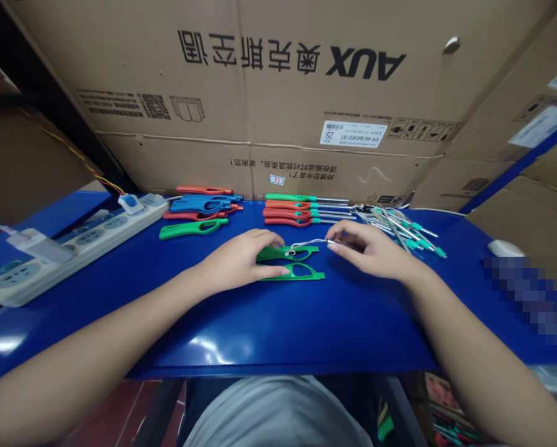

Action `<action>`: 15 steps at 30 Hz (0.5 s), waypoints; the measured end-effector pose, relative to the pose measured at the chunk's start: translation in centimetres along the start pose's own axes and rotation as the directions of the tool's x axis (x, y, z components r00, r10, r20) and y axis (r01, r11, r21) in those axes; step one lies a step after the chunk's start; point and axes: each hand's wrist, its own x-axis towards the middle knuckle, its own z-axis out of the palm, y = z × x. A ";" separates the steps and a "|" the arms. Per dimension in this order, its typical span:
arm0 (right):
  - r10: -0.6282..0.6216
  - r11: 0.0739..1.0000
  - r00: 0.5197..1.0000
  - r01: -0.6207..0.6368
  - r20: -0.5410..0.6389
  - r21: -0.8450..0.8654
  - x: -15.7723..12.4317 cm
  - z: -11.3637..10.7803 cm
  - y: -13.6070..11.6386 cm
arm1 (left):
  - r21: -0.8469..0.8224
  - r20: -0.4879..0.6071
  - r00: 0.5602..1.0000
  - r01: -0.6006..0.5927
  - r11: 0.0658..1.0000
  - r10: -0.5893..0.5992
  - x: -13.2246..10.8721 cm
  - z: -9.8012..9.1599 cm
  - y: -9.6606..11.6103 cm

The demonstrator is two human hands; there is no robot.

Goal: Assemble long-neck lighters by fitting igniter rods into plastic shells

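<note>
My left hand [241,264] reaches over two green lighter casing halves that lie side by side on the blue table. Its curled fingers are at the farther half [301,253], and its thumb is stretched over the nearer half [306,275]. My right hand [371,248] pinches a metal lighter tube, mostly hidden by the fingers. From the tube a thin white wire [306,243] runs left to the farther half, where a small white end rests. Behind my right hand lies a loose pile of metal tubes [415,233] with teal collars and wires.
Several lighters with tubes [287,214] lie in a row at the back; coloured casings [199,205] are stacked to their left. A power strip [87,239] with plugs runs along the left. A large cardboard sheet [269,112] stands behind the table. A white object [505,249] is at right.
</note>
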 end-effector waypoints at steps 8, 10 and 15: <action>-0.078 0.997 0.997 0.078 -0.005 0.012 -0.1 0.8 -0.7 | -0.224 -0.041 0.998 -0.048 0.974 0.040 -0.2 1.4 1.1; -0.092 0.996 0.996 0.092 -0.012 0.007 -0.1 0.6 -0.5 | -0.232 -0.059 0.998 -0.036 0.972 0.023 -0.2 1.5 1.2; -0.087 0.994 0.996 0.089 -0.024 0.057 -0.3 0.5 -0.5 | -0.245 -0.105 0.994 -0.015 0.969 -0.011 -0.2 1.5 1.3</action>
